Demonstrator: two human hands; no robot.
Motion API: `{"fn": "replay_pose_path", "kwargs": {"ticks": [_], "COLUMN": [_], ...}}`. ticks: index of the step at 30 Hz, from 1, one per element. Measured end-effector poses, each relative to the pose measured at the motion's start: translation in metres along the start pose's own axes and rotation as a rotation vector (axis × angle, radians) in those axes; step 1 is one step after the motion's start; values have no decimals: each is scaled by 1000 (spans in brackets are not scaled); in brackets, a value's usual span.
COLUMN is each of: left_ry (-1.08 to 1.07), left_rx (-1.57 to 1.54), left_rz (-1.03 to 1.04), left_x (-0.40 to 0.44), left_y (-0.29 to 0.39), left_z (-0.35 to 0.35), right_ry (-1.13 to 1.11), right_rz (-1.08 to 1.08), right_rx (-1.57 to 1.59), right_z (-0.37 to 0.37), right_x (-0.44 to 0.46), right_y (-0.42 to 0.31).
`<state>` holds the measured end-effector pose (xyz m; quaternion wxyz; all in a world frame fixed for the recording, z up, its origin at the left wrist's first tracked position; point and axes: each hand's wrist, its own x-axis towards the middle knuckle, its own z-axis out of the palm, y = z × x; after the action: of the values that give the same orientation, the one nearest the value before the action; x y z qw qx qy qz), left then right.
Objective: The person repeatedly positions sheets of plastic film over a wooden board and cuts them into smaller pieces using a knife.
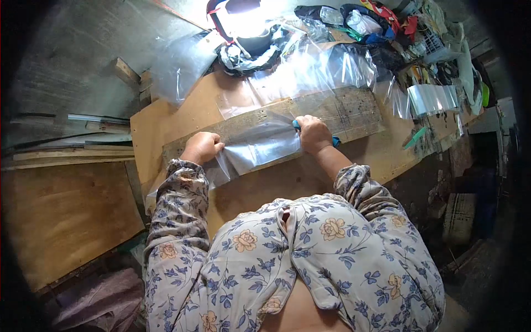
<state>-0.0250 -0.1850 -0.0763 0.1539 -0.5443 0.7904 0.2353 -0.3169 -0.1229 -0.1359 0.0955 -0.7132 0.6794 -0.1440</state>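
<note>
A clear plastic sheet (pixel 257 148) lies across a worn wooden board (pixel 354 113) on the workbench. My left hand (pixel 203 148) is closed on the sheet's left part, thumb and fingers pinched together, with loose plastic hanging below it. At the sheet's right end, my right hand (pixel 314 134) makes a fist around a teal-handled knife (pixel 297 125). The handle shows at both sides of the fist; what seems to be a thin blade points left over the plastic, its edge hard to make out.
More clear plastic (pixel 326 66) is heaped behind the board, beside a bright lamp (pixel 249 22) and a black pot-like container (pixel 254 41). A green-handled tool (pixel 415 138) lies at the right. Bags and clutter (pixel 365 22) fill the back right; wood strips (pixel 72 155) are stacked left.
</note>
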Motion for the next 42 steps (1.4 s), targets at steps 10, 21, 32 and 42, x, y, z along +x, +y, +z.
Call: {"fn": "replay_pose_path", "kwargs": {"ticks": [10, 21, 32, 42], "left_ry": [23, 534, 460, 393], "left_rx": [60, 22, 99, 102], "left_rz": [-26, 660, 560, 549], "left_x": [1, 21, 35, 31], "left_y": [-5, 145, 131, 133], "left_z": [1, 73, 76, 72], "right_ry": [-395, -606, -447, -62], "right_rz": [86, 77, 267, 166], "right_rx": [50, -150, 51, 365], "right_z": [-57, -61, -62, -59], "right_x": [-15, 25, -45, -167], "right_y": [-1, -9, 5, -1]}}
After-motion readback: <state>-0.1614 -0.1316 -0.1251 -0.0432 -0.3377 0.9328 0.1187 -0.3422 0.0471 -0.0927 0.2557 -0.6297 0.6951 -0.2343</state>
